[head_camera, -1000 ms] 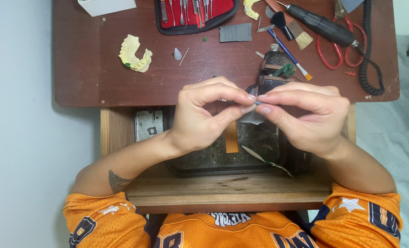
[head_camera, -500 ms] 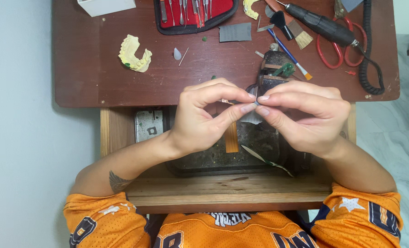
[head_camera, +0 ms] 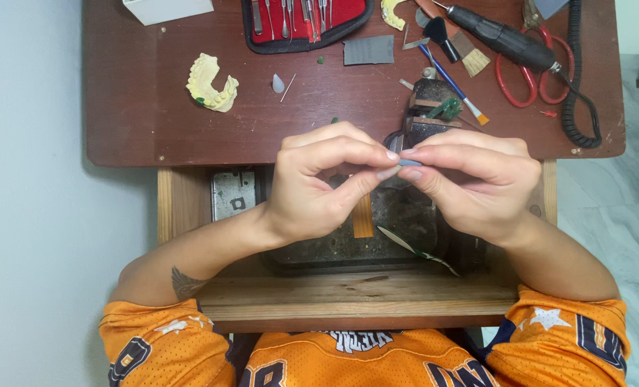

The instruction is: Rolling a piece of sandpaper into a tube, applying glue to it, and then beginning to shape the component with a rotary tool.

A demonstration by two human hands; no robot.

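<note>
Dark reddish-brown wooden workbench [head_camera: 154, 107] fills the top of the head view, with an open pale wooden drawer [head_camera: 348, 294] pulled out just below its front edge. Everything else placed relative to the bench.

Left hand [head_camera: 312, 186] and right hand [head_camera: 477, 183] meet just in front of the bench's front edge, above the drawer. Fingertips of both pinch together on a small flat grey-blue piece [head_camera: 409, 163], thumb and forefinger narrow on each side, so both hands hold it between them. Other fingers curled in, holding nothing visible. What the piece is exactly: too small to tell.

On the bench, back centre: red-lined instrument case with metal hand tools [head_camera: 305, 21]. Back right: black rotary handpiece with coiled cord [head_camera: 502, 39], red-handled scissors [head_camera: 524, 75] beside it. Left of centre: pale yellow plaster dental cast [head_camera: 212, 82]. Centre: grey square of abrasive paper [head_camera: 368, 50]. Near the front edge, right by the hands: blue-handled fine brush [head_camera: 452, 86].

Judgement on handling: light even pinch from both sides, wrists steady, piece kept over the drawer so a slip lands there.
</note>
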